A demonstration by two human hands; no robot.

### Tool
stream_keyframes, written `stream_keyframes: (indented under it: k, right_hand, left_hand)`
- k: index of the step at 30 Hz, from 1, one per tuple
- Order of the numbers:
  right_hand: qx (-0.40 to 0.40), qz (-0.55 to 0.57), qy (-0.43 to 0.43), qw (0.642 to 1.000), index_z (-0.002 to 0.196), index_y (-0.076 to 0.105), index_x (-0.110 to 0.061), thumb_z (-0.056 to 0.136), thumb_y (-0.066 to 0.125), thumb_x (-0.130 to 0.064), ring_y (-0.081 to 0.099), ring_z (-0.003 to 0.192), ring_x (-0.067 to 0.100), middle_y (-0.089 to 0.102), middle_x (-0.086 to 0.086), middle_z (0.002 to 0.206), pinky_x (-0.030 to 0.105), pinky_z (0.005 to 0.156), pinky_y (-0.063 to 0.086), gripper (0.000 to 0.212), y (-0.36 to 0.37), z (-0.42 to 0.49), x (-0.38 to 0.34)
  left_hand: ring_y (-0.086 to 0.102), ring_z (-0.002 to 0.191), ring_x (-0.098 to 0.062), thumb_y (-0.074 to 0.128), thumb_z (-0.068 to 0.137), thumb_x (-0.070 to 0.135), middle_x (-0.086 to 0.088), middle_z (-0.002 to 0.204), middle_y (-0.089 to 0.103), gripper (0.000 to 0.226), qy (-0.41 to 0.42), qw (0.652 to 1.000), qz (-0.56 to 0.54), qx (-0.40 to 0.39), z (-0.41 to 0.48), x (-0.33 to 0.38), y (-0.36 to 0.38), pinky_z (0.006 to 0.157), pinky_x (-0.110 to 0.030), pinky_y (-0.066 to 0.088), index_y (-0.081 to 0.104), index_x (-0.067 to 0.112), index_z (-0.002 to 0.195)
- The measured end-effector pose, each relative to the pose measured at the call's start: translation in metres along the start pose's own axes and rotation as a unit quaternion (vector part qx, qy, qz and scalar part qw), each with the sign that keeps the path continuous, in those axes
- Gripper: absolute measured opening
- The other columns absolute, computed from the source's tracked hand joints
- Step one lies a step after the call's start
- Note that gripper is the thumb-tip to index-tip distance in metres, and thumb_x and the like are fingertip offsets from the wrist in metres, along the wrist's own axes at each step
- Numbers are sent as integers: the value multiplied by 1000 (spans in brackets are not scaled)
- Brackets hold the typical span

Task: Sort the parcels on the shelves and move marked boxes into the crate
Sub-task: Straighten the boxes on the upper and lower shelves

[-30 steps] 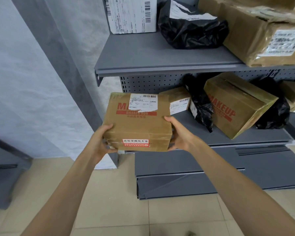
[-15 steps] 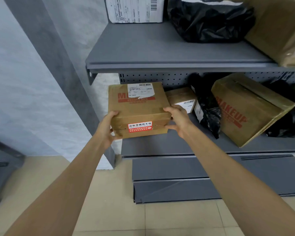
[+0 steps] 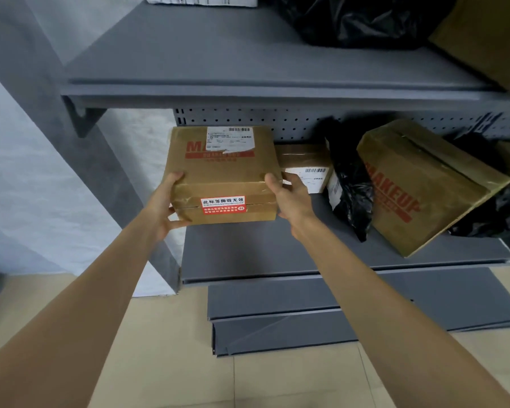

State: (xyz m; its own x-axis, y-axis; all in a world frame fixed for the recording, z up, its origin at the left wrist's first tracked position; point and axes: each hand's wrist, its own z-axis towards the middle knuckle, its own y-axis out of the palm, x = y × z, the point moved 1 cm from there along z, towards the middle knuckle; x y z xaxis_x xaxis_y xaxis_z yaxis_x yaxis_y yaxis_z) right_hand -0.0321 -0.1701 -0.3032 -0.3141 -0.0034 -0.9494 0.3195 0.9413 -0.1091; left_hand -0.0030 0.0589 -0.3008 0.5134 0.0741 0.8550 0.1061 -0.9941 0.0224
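Note:
A brown cardboard box (image 3: pixel 222 169) with red print, a white shipping label on top and a red sticker on its front sits at the left end of the lower shelf (image 3: pixel 277 248). My left hand (image 3: pixel 167 204) grips its left front corner, thumb on top and fingers underneath. My right hand (image 3: pixel 289 195) grips its right front corner. Whether the box rests on the shelf or hangs just above it I cannot tell.
On the lower shelf behind and to the right lie a small brown box (image 3: pixel 306 166), a black bag (image 3: pixel 350 184) and a tilted MAKEUP box (image 3: pixel 424 184). The upper shelf (image 3: pixel 247 66) carries another black bag (image 3: pixel 356 22). Loose grey shelf panels (image 3: pixel 277 313) lie on the tiled floor.
Both hands have carried the box forward, away from me, in over the left end of the lower shelf. The view has moved closer to the shelves.

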Motion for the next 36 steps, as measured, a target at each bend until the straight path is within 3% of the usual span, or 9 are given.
stream_keyframes:
  k: [4, 8, 11, 15, 17, 22, 26, 32, 36]
  right_hand:
    - [3, -30, -12, 999, 139, 42, -23, 87, 61, -52, 48, 110, 11, 53, -3, 132, 27, 91, 35, 63, -21, -4, 10]
    - [52, -33, 17, 998, 145, 36, -20, 90, 60, -44, 45, 127, 19, 45, 1, 143, 29, 97, 34, 65, -57, 8, 17]
    - [62, -67, -11, 996, 139, 45, -18, 92, 61, -27, 50, 125, 22, 56, -1, 133, 28, 95, 38, 51, -74, 23, 14]
    - [37, -106, -21, 993, 138, 45, -19, 90, 61, -18, 54, 121, 23, 59, 2, 131, 28, 95, 40, 51, -89, 40, 10]
    - [13, -117, -19, 993, 143, 39, -19, 92, 59, -17, 50, 125, 24, 55, 2, 136, 31, 102, 38, 55, -93, 47, 10]
    - [-54, -128, -22, 990, 148, 30, -20, 96, 50, -12, 44, 129, 21, 48, 2, 142, 23, 100, 29, 56, -100, 63, 15]
    - [-87, -167, -46, 981, 152, 19, -18, 98, 41, -3, 35, 135, 21, 36, 6, 151, 23, 104, 26, 60, -102, 73, 16]
    - [-99, -142, -61, 983, 151, 21, -18, 96, 38, 3, 38, 134, 19, 39, 6, 149, 25, 106, 29, 61, -108, 80, 16]
    - [-93, -117, -78, 986, 148, 26, -16, 94, 40, 7, 42, 131, 19, 45, 7, 144, 22, 101, 32, 60, -109, 76, 14]
  left_hand:
    - [54, 116, -22, 62, 81, 53, -3, 132, 55, 64, 102, 980, 73, 155, -5, 1, 8, 93, -41, 45, 47, 20, 134]
    - [38, 127, -29, 61, 84, 50, -9, 135, 51, 63, 379, 838, 275, 280, -35, 9, 42, 106, -42, 33, 50, 12, 132]
    - [48, 119, -30, 61, 85, 46, -8, 124, 62, 49, 482, 759, 402, 171, -42, 25, 100, 101, -42, 37, 60, 12, 120]
    - [50, 118, -29, 64, 84, 42, -7, 128, 59, 51, 421, 722, 549, 5, -23, 40, 170, 95, -36, 39, 55, 20, 129]
    - [50, 118, -28, 66, 82, 37, -7, 126, 59, 53, 390, 700, 598, -25, -4, 44, 190, 97, -37, 38, 52, 20, 131]
    - [38, 126, -29, 75, 70, 44, -6, 127, 55, 60, 357, 562, 746, -23, 41, 58, 215, 110, -46, 26, 57, 23, 123]
    - [32, 128, -30, 81, 61, 49, -9, 136, 45, 85, 275, 578, 765, -67, 62, 62, 227, 101, -43, 32, 47, 25, 134]
    - [38, 123, -28, 83, 58, 49, -4, 131, 51, 82, 291, 617, 727, -73, 66, 64, 229, 100, -43, 30, 51, 27, 130]
    - [43, 125, -29, 83, 59, 50, -3, 131, 55, 81, 291, 596, 747, -55, 58, 69, 228, 109, -49, 22, 51, 27, 130]
